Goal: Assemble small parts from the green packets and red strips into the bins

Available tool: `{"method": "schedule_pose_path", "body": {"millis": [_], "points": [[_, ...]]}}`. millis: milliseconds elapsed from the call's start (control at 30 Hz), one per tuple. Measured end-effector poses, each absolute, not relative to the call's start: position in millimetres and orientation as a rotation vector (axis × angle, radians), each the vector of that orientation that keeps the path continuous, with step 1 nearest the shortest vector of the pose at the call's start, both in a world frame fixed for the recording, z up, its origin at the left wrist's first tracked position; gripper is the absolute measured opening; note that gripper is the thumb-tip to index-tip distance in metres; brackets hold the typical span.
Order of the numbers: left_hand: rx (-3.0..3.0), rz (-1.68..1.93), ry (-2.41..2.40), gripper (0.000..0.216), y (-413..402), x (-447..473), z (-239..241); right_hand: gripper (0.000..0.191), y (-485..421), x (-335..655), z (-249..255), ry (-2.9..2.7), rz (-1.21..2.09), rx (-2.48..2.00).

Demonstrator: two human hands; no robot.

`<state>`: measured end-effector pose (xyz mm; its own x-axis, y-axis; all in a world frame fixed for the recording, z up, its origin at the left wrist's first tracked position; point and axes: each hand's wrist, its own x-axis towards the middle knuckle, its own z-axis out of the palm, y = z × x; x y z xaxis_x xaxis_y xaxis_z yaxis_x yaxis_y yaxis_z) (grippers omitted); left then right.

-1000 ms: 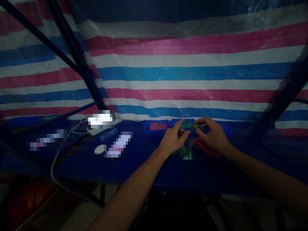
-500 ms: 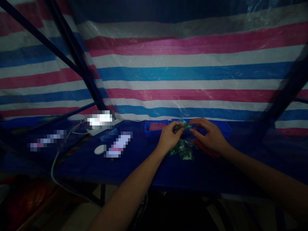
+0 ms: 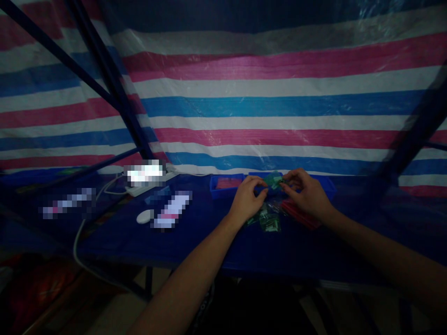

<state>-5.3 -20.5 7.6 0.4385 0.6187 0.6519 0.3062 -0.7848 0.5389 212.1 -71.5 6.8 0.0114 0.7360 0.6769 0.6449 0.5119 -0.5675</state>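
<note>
Both my hands work close together over a dark blue table (image 3: 195,242). My right hand (image 3: 307,195) pinches a small green circuit board (image 3: 273,179) between thumb and forefinger, held above the table. My left hand (image 3: 247,200) is curled with its fingertips at the same board's left edge. Beneath my hands lie more green boards (image 3: 269,221) and a flat red packet (image 3: 301,215). The light is dim and small details are hard to make out.
Two blue trays (image 3: 226,185) stand behind my hands, the left one holding red items. A white power strip (image 3: 150,186), a round white object (image 3: 145,217), and a white cable (image 3: 79,232) lie to the left. A striped tarp (image 3: 265,102) hangs behind, with dark poles (image 3: 111,83) on either side.
The green board has stayed between my fingertips, shifting slightly and tilting as both hands turned it. My arms have barely moved.
</note>
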Motion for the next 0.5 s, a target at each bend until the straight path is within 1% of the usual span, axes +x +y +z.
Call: {"method": "schedule_pose_path", "body": {"millis": [67,200,267,333,400,500], "points": [[2.431,1.153,0.822,0.015,-23,-7,8,0.008,-71,217,8,-1.779,-0.021,-1.169],[2.671,0.844,0.712,0.038,-33,-8,8,0.023,-70,220,12,-1.883,-0.267,-1.169],[2.754,0.742,0.683,0.048,-36,-7,7,0.032,-70,219,12,-1.887,-0.312,-1.212],[2.802,0.670,0.700,0.054,-37,-8,5,0.042,-69,218,10,-1.933,-0.314,-1.246],[2.824,0.631,0.733,0.051,-35,-8,3,0.047,-68,218,6,-2.037,-0.291,-1.259],[2.823,0.627,0.737,0.038,-29,-9,-1,0.042,-64,221,-2,-2.188,-0.230,-1.265]]}}
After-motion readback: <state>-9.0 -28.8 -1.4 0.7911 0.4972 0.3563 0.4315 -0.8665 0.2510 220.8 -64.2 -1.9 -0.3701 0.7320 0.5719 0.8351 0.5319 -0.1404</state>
